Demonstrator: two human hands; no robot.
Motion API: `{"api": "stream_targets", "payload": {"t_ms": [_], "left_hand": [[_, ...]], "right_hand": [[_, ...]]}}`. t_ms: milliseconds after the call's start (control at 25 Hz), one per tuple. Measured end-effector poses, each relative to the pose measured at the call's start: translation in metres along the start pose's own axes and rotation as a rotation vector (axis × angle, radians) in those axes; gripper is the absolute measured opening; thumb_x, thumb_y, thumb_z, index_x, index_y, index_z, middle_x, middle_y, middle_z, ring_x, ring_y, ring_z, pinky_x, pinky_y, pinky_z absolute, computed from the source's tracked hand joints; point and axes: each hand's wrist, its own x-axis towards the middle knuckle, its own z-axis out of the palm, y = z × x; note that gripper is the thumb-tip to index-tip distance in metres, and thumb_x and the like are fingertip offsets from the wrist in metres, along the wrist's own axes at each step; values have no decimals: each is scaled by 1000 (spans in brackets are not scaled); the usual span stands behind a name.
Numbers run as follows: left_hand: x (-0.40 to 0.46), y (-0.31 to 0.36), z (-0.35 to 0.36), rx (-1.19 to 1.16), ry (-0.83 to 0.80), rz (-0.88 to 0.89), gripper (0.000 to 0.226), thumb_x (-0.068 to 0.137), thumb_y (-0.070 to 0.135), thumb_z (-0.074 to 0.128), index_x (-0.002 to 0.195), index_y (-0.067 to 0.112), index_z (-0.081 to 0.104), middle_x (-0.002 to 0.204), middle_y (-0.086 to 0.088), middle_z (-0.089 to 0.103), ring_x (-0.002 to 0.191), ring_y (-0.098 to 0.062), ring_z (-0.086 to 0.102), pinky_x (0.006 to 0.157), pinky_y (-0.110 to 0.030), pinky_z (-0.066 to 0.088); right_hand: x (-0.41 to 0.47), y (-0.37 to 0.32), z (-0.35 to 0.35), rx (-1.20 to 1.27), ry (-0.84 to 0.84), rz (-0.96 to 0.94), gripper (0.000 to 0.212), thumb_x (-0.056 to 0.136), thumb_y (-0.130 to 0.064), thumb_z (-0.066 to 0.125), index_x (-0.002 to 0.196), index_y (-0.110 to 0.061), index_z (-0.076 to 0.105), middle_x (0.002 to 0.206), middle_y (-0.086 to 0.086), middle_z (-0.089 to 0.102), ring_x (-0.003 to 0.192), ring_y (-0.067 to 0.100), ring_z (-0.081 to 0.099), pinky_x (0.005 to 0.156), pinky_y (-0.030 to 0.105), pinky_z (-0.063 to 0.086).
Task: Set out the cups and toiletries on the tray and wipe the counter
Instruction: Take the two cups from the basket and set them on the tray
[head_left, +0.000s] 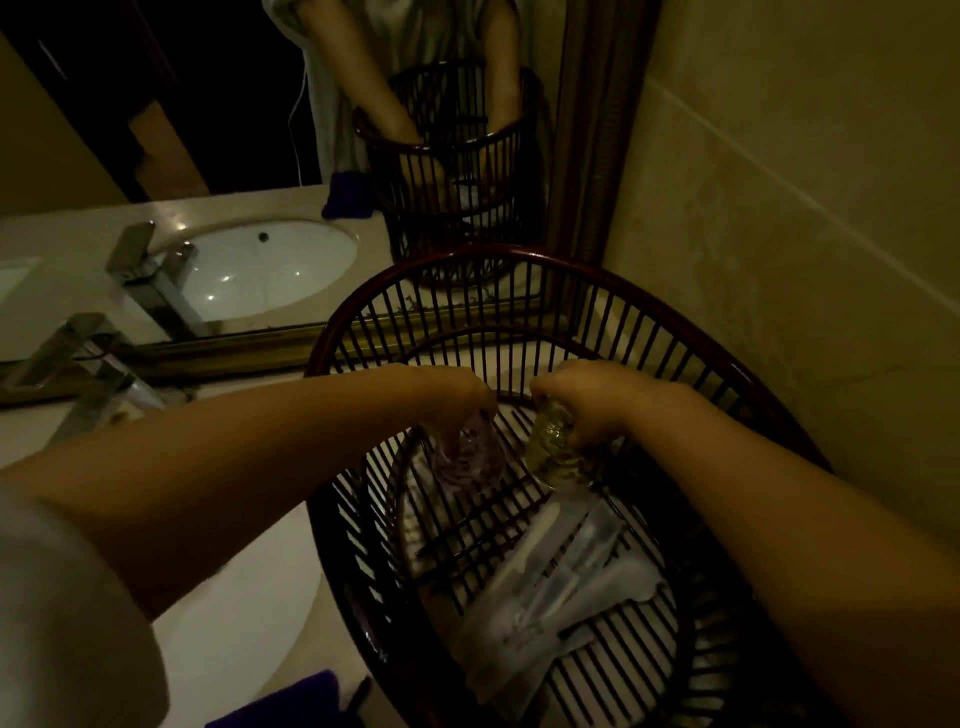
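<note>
Inside the slatted tray (519, 260), the left hand (457, 389) grips a purple cup (470, 457); the right hand (576, 387) grips a yellowish cup (550, 441).

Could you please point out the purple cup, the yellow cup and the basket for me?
Purple cup (470, 457): head view, on its side wall.
Yellow cup (551, 439): head view, on its side wall.
Basket (519, 254): head view, on its far rim.

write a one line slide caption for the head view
Both hands reach into a dark slatted tray, left hand gripping a purple cup, right hand an amber cup, beside wrapped toiletries.
</note>
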Motion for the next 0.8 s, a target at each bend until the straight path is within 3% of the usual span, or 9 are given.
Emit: {"api": "stream_targets", "payload": {"t_ms": [160,280,440,600,800], "left_hand": [[-23,0,-7,-87,23,-8,75,70,22,77,132,18,35,128,-10,50,107,-25,51,73,-29,41],[-45,1,-19,-97,62,-58,72,70,27,77,130,20,38,126,-9,50,104,-24,52,78,-32,47],[-91,-3,-43,-229,252,-113,65,69,30,77,125,22,44,122,-6,52,102,-24,56,84,-39,53],[-149,3,-52,-302,463,-182,65,66,33,78,122,25,48,107,5,51,94,-15,50,74,-28,44],[-220,9,-56,-442,635,-246,57,68,29,77,118,26,50,105,6,57,93,-12,56,71,-20,47]], "right_hand": [[-11,-3,-21,91,-3,11,60,65,-19,79,114,-28,47,108,1,48,98,22,51,70,31,44],[-21,-6,-43,75,-6,10,55,64,-23,81,108,-28,48,103,-3,48,95,20,51,67,30,44],[-43,-15,-84,69,93,1,52,62,-26,82,103,-30,50,101,-7,45,93,17,48,68,30,42],[-71,-36,-117,100,200,-33,54,62,-26,82,106,-32,52,99,-8,46,94,17,51,69,29,46],[-109,-61,-154,104,313,-127,56,64,-25,80,112,-34,52,98,-10,48,93,16,52,65,26,48]]}}
